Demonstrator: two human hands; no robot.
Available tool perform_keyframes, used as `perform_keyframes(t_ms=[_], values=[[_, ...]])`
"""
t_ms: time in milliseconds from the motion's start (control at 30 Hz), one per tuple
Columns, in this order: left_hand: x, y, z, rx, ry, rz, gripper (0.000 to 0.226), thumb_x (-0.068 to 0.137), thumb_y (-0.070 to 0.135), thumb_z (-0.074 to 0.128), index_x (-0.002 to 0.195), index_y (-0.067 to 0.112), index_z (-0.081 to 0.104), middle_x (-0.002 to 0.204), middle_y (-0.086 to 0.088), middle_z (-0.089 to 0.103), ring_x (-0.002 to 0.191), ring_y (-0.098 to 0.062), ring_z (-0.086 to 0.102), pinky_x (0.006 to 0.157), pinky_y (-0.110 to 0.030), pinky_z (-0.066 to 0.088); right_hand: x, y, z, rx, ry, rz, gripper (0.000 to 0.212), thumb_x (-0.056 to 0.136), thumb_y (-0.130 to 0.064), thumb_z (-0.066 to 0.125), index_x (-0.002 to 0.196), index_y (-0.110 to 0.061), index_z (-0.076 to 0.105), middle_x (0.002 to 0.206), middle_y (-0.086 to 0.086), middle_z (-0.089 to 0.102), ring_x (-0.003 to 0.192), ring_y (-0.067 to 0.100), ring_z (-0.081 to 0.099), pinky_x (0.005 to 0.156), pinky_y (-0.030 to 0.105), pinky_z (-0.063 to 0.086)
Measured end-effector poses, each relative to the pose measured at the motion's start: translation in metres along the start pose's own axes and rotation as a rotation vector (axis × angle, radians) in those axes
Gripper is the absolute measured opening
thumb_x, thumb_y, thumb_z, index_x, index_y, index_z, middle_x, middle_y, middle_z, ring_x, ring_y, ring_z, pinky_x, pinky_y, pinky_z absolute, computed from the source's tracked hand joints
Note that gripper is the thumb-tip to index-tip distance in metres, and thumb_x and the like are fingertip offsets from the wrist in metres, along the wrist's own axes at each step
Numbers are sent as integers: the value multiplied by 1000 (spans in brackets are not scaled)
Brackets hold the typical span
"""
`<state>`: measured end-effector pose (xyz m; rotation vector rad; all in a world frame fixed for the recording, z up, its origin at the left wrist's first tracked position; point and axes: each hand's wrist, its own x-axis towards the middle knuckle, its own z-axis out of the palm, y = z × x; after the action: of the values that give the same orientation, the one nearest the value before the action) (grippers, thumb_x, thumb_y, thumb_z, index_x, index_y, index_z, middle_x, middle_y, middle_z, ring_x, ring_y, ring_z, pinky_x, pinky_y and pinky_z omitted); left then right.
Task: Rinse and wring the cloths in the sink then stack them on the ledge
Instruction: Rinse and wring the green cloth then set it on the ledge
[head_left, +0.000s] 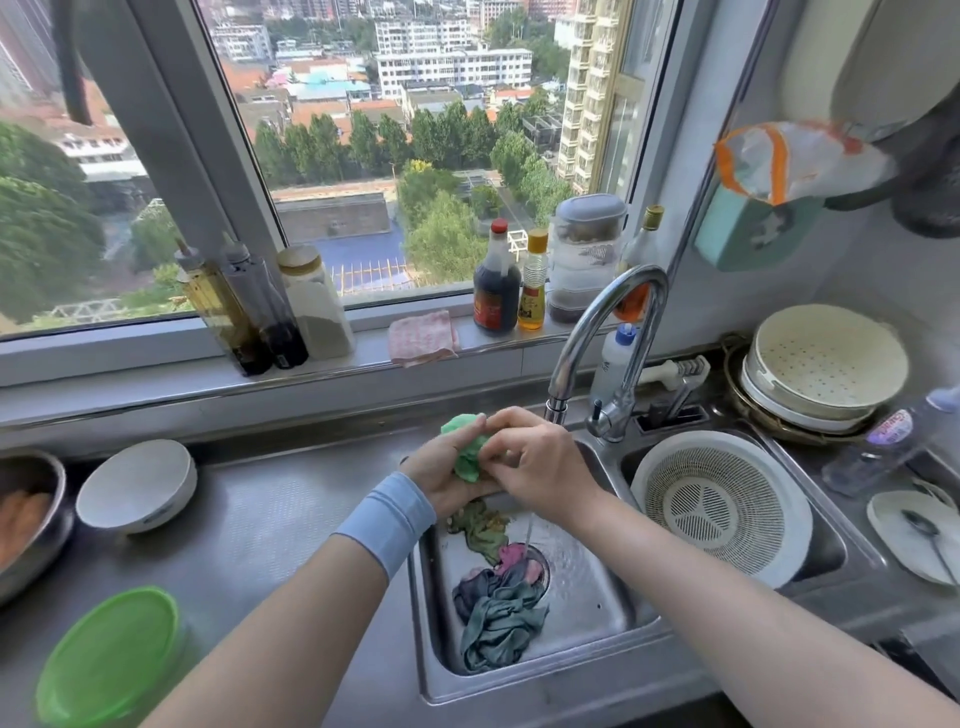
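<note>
Head camera showed both hands over the sink's (423, 649) far end, bunching a green cloth (470, 452). The left hand (441, 475) cupped it with curled fingers, and the right hand (540, 467) seemed to pinch it from the side. Water ran from the faucet (608, 322) onto dark crumpled cloths (498, 618) in the basin. A pink checked cloth (423, 338) lay folded on the window ledge (130, 358).

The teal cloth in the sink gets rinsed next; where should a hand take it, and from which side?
Probably pinch the raised folds in the middle of the teal cloth, coming down from above: it lies crumpled on the floor of the sink, with the basin wall close on its left.
</note>
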<state>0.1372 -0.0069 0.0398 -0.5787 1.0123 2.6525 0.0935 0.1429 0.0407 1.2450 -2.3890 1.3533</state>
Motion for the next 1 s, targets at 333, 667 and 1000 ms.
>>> perform_keyframes(t_ms=[333, 667, 1000], values=[[-24, 37, 14, 862, -270, -128, 35, 89, -12, 60, 114, 13, 56, 87, 5, 64, 73, -3, 61, 61, -16, 52, 40, 10, -34, -682, -556, -510, 106, 79, -3, 69, 160, -20, 2, 166, 10, 14, 143, 27, 37, 113, 43, 39], [-17, 44, 39, 1215, -243, -306, 41, 91, 2, 63, 59, 19, 44, 53, 2, 34, 47, -11, 27, 44, -19, 22, 61, -12, -36, -989, -341, -734, 24, 83, -13, 39, 67, -19, 56, 53, -3, 57, 40, 18, 55, 44, 22, 32], [2, 31, 45, 2092, 124, 37, 78, 79, 32, 56, 143, 16, 15, 115, -9, 65, 95, -29, 65, 92, -42, 52, 54, -22, -19, -1045, -621, 76, 46, 94, -21, 47, 139, -9, 47, 112, 4, 69, 102, 28, 68, 65, 33, 46]])
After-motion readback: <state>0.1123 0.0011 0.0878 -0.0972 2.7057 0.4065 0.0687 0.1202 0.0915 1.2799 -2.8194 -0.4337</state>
